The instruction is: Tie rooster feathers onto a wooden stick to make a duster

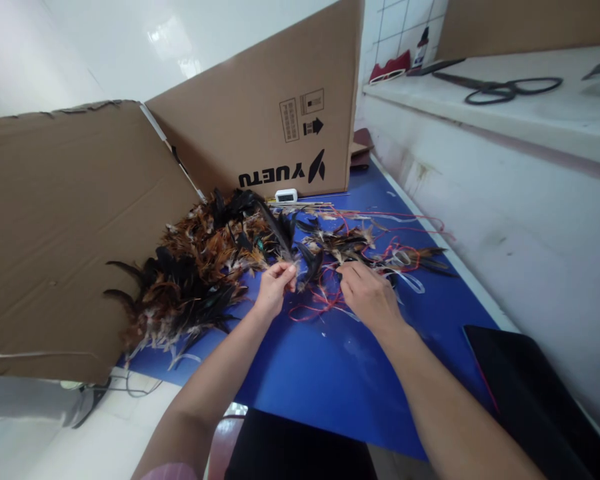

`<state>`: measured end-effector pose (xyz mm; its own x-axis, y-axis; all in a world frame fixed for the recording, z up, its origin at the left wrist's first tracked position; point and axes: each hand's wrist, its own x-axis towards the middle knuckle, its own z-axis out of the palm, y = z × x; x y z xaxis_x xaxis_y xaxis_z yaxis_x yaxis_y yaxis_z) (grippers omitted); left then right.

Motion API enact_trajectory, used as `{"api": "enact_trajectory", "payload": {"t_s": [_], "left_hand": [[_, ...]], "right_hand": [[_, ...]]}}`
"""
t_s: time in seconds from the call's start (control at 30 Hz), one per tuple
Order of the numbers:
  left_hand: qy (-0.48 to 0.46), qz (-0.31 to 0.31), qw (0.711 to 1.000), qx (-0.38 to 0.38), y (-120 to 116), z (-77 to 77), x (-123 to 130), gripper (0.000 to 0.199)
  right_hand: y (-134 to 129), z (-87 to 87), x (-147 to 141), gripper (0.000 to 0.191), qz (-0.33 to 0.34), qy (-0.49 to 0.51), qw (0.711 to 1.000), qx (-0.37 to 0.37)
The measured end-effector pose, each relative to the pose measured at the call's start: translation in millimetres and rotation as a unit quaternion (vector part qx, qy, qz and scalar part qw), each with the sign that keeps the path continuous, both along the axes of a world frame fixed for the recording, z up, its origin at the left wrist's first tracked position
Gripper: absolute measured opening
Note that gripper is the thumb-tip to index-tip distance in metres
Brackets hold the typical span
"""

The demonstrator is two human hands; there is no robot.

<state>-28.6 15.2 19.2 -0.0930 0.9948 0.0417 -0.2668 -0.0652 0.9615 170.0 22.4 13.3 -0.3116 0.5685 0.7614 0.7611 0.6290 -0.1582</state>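
My left hand [276, 285] is closed in a pinch on the base of a long dark feather [279, 230], which points up and away from me. My right hand [367, 290] is curled shut beside it, over a smaller scatter of dark and brown feathers [343, 243]; whatever its fingertips hold is hidden. Tangled red string [313, 310] lies between and below the hands. A large pile of brown and black feathers [200, 243] spreads to the left of my left hand. Clear plastic loops [409, 280] and a feather bunch [433, 260] lie right of my right hand.
Cardboard panels [260, 113] stand behind and left of the blue tabletop [330, 387]. A small white digital display [286, 195] sits at the back near thin sticks [305, 204]. Black scissors [497, 87] rest on the white ledge [555, 120]. A black flat object [530, 393] lies at right.
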Motion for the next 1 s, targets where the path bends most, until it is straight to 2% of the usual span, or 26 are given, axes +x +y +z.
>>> {"api": "enact_trajectory", "payload": {"t_s": [0.23,0.47,0.77,1.0], "left_hand": [[0.107,-0.021,0.994,0.022,-30,25.3,-7,0.027],[0.267,-0.015,0.963,-0.018,-84,38.9,-48,0.027],[0.363,0.075,0.926,-0.070,-142,43.7,-107,0.024],[0.374,0.167,0.907,-0.100,-158,56.0,-136,0.029]], "right_hand": [[-3,-0.5,-2,0.020,0.005,-0.014,1.000,0.010],[-10,2.8,-9,0.018,0.020,-0.045,0.999,0.015],[-16,3.7,-12,0.019,0.042,-0.051,0.998,0.007],[-17,1.3,-14,0.018,0.051,-0.057,0.997,-0.014]]}}
